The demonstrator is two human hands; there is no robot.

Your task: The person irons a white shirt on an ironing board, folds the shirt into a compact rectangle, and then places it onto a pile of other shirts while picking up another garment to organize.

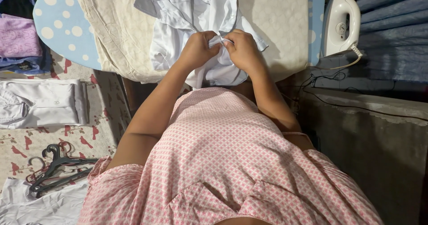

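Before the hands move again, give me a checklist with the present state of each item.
1. Left hand grips the white shirt: ok.
2. Right hand grips the same fold: ok.
3. Shirt lies flat on the ironing board: not ok, it is bunched.
4. Iron stands apart from the shirt: ok.
5. Iron switched on: cannot tell.
6. Hangers lie at the left side: ok.
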